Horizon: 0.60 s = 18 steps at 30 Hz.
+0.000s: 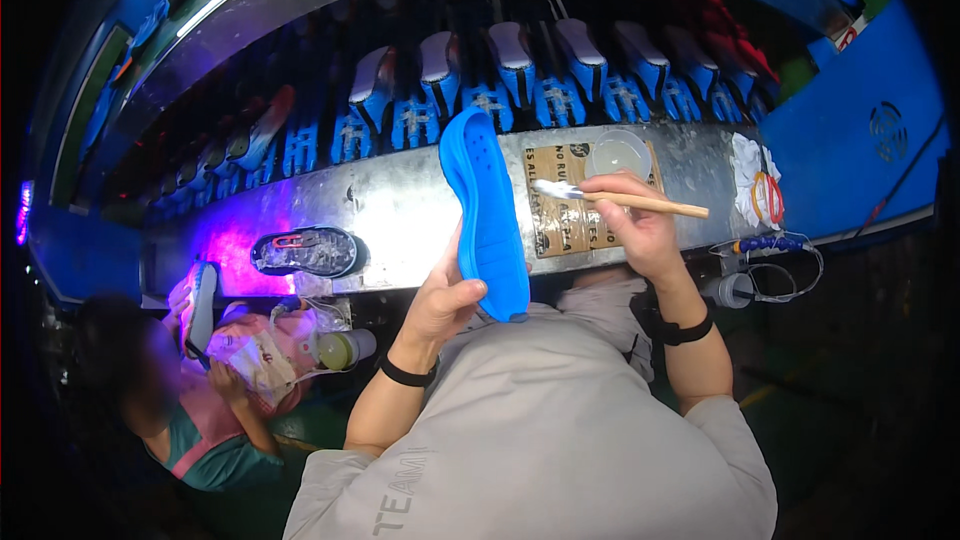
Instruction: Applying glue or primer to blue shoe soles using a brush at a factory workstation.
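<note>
My left hand (445, 295) grips a bright blue shoe sole (484, 205) by its lower left edge. The sole stands on end, its hollow inner side facing me. In my right hand (638, 225) is a brush (650, 203) with a wooden handle, pinched between thumb and fingers. Its white-coated bristles point left toward the sole, a short way apart from it. Just behind that hand, a translucent round bowl (618, 152) rests on a printed piece of cardboard (565, 230) on the metal bench.
Shoe uppers on blue holders (512, 55) line the far side of the metal bench (400, 210). A dark shoe sole (305, 252) lies at left. White cloth (750, 180) with coloured bands lies at right. A co-worker (225, 420) at lower left holds a shoe (199, 305).
</note>
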Each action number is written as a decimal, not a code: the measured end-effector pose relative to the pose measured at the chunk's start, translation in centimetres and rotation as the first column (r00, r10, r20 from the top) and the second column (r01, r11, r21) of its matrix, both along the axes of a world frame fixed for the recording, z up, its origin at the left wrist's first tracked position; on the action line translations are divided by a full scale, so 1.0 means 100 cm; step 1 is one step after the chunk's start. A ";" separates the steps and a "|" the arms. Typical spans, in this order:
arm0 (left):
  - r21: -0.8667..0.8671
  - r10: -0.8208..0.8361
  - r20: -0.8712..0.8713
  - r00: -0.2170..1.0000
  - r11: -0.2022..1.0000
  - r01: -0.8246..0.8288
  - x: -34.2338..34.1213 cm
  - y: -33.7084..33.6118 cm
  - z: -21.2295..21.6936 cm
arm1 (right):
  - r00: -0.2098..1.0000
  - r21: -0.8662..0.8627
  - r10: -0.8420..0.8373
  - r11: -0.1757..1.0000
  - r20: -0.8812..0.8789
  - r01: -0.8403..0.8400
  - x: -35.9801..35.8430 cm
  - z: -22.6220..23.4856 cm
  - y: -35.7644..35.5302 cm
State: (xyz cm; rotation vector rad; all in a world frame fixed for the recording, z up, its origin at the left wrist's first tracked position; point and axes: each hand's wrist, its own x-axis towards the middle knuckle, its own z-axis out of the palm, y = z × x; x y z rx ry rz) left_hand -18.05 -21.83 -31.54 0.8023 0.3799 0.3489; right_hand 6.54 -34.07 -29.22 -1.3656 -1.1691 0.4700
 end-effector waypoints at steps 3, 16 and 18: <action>0.031 -0.014 -0.027 1.000 0.999 0.015 0.000 -0.005 0.009 | 0.996 0.019 0.018 1.000 0.088 -0.020 -0.008 0.004 0.015; 0.070 -0.003 -0.037 0.999 0.998 0.005 0.000 -0.005 0.025 | 0.970 0.004 0.114 0.993 0.216 -0.117 -0.027 0.008 0.008; 0.079 -0.012 -0.042 0.999 0.997 0.015 0.000 -0.001 0.025 | 0.976 0.004 0.112 0.993 0.189 -0.114 -0.031 0.007 0.004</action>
